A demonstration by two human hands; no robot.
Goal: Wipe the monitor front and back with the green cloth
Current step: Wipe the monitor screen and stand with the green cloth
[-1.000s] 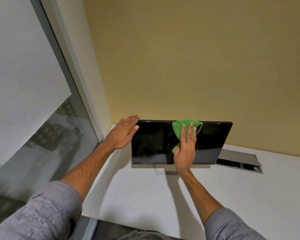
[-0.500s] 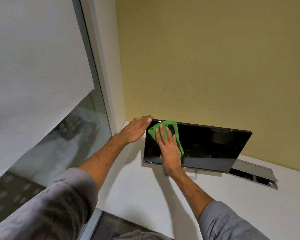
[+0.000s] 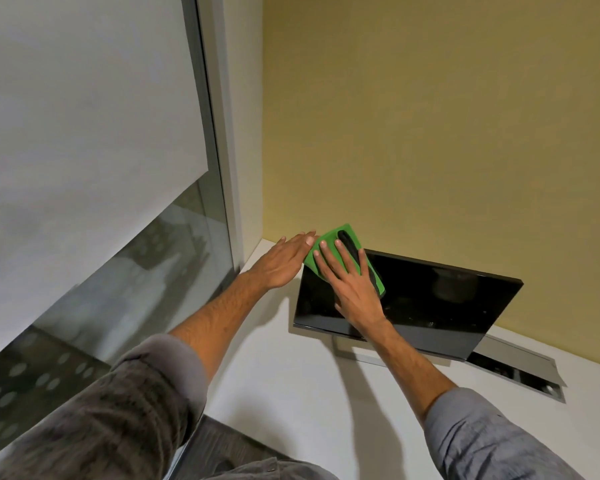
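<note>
Right grip (image 3: 355, 292) lies flat on the green cloth (image 3: 330, 236). Its fingers (image 3: 326, 258) are straight and spread out. It is not curled around the cloth. It just presses the cloth on the dark screen of the monitor (image 3: 430, 299). The cloth sits at the top left corner of the screen, and a bit of it sticks up over the top edge. A dark strip shows on the cloth next to the fingers, and I cannot tell what it is.

Left grip (image 3: 284, 263) is loose too, with its fingers straight and close together. It holds nothing. It rests at the left side of the monitor, up by the top corner, and its fingertips are just beside the cloth. I cannot tell if they touch it.

The monitor stands on a white table (image 3: 309, 393), near the back left corner, close to a yellow wall (image 3: 430, 133). A small grey stand (image 3: 354, 353) shows under it. An open hatch (image 3: 516, 372) is set in the table by the back edge, behind the right end of the monitor.

Both arms have grey sleeves (image 3: 482, 441) pushed up. On the left there is a window (image 3: 118, 289) with a white blind (image 3: 84, 133) pulled partway down.
</note>
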